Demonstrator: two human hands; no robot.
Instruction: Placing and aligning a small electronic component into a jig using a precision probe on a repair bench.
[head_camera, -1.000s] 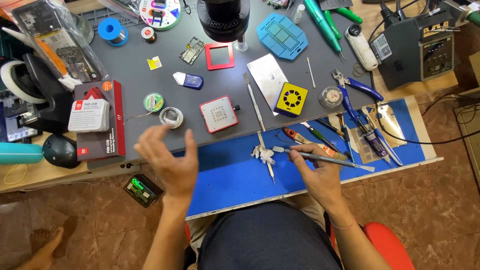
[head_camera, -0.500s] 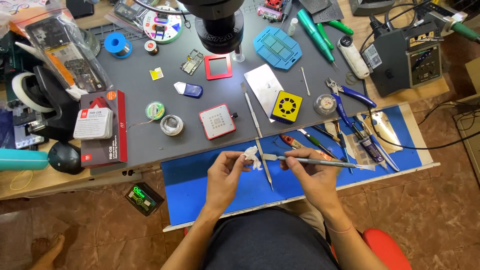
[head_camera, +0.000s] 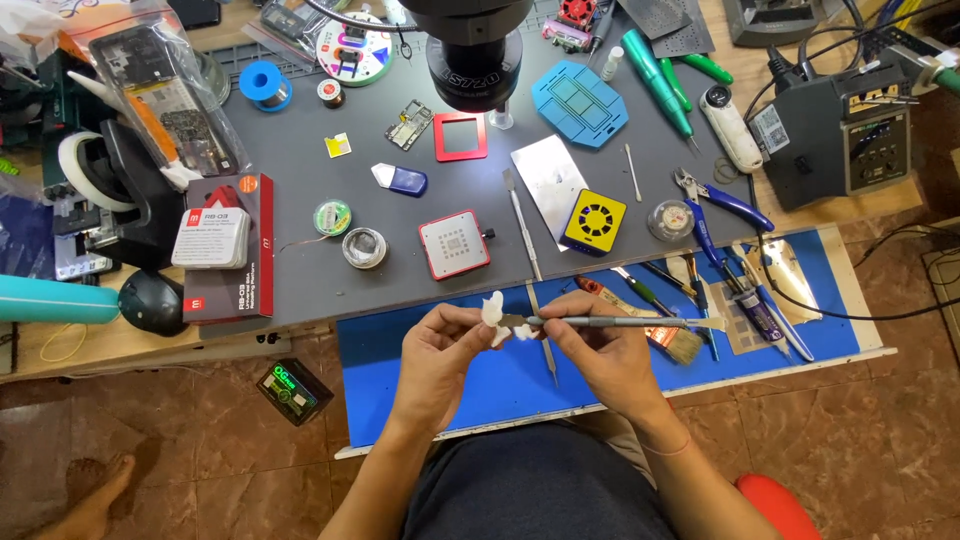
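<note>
My left hand (head_camera: 438, 350) pinches a small white wad of tissue (head_camera: 493, 310) over the blue mat (head_camera: 400, 350). My right hand (head_camera: 600, 345) grips a long thin grey tool (head_camera: 625, 322) that lies level, its tip pushed into the white wad. Both hands meet just in front of the grey work mat (head_camera: 300, 150). Another thin metal tool (head_camera: 545, 355) lies on the blue mat under my hands.
A microscope head (head_camera: 473, 50) hangs over the grey mat. A red-and-white square block (head_camera: 454, 245), a yellow square fan unit (head_camera: 594, 222), solder spools, blue pliers (head_camera: 715, 200), a brush (head_camera: 665, 335) and a soldering station (head_camera: 850, 135) are around. A red box (head_camera: 225, 250) stands left.
My left hand came in from the left and took the white wad at the tool's tip. The hands now sit closer together, and the camera has moved nearer.
</note>
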